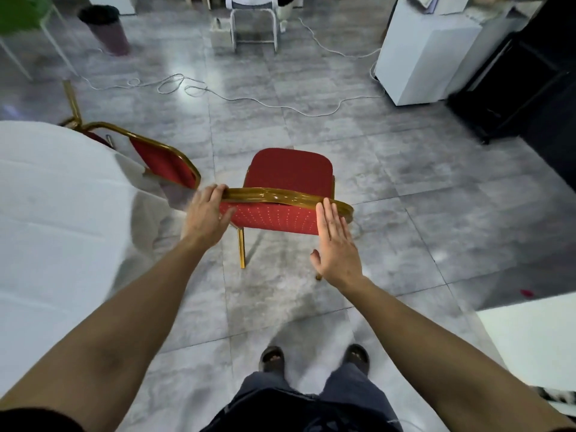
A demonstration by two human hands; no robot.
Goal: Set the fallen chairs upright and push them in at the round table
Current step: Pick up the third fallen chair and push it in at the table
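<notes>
A red padded chair with a gold frame (290,176) stands upright on the floor in front of me, its back toward me. My left hand (207,215) curls over the left end of the gold top rail. My right hand (335,244) is flat with fingers apart, its fingertips against the rail's right end, not closed around it. A second red and gold chair (162,159) lies tipped on its side at the edge of the round table with a white cloth (46,207) on the left.
White cables (249,99) snake across the grey tile floor beyond the chairs. A white cabinet (417,54) and black furniture (530,88) stand at the right, a dark bin (106,29) and a white chair (254,23) at the back. Another white surface (536,338) is at lower right.
</notes>
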